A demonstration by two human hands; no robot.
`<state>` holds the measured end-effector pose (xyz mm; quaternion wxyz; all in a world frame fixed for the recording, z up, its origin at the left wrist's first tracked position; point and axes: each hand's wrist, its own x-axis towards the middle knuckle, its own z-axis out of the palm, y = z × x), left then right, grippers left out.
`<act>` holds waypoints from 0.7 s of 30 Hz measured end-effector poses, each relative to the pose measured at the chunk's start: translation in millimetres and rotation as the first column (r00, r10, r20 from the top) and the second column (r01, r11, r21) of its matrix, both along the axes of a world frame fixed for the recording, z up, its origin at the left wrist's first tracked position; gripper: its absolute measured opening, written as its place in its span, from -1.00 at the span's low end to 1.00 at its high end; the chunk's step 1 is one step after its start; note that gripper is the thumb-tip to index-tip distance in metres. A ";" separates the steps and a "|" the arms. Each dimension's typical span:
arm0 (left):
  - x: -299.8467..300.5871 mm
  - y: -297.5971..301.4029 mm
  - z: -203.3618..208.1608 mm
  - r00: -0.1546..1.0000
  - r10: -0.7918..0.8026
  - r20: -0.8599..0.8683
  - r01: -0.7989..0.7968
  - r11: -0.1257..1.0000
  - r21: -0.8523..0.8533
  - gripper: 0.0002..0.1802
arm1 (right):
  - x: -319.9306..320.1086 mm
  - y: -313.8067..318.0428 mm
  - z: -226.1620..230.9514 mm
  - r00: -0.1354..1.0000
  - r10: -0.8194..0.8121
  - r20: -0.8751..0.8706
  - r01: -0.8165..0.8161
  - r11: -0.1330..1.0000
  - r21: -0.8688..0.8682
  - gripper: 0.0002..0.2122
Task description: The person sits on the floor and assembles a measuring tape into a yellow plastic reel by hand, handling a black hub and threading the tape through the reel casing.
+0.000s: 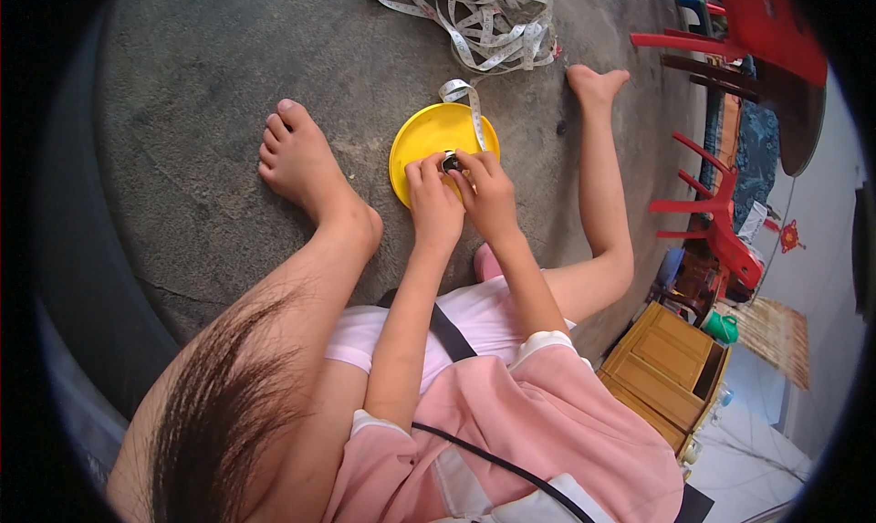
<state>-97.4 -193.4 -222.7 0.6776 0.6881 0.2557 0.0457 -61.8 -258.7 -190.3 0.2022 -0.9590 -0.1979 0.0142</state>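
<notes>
Over a yellow round dish (420, 130), my left hand (435, 203) and my right hand (491, 194) meet with bent fingers. Between their fingertips they pinch a small dark, round piece with a silvery rim (451, 162); its exact kind is not clear. A white measuring tape strip (476, 120) curls over the dish's far rim and runs down to the fingers of my right hand. Whether it joins the dark piece is hidden by the fingers. Farther off, a tangled heap of white measuring tapes (493, 30) lies on the floor.
My bare legs stretch out on both sides of the dish on the grey floor (201, 94). A small dark round thing (561, 130) lies to the right of the dish. Red plastic chairs (721, 208) and a wooden cabinet (662, 359) stand at the right.
</notes>
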 end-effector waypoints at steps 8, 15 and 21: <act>-0.3 4.9 7.7 0.999 -0.042 -0.023 0.041 0.999 -0.025 -0.64 | 22.4 -13.2 2.7 0.911 0.410 0.039 -0.408 0.912 -0.054 -0.88; 3.0 2.6 8.4 0.999 -0.009 -0.053 0.006 0.999 -0.049 -0.69 | -7.3 9.9 -9.3 0.989 -0.115 0.098 0.125 0.986 -0.110 -0.89; 1.4 6.6 5.1 0.999 -0.032 -0.038 0.029 0.997 -0.067 -0.71 | -2.7 9.9 -4.8 0.993 -0.089 0.083 0.091 0.996 -0.020 -0.89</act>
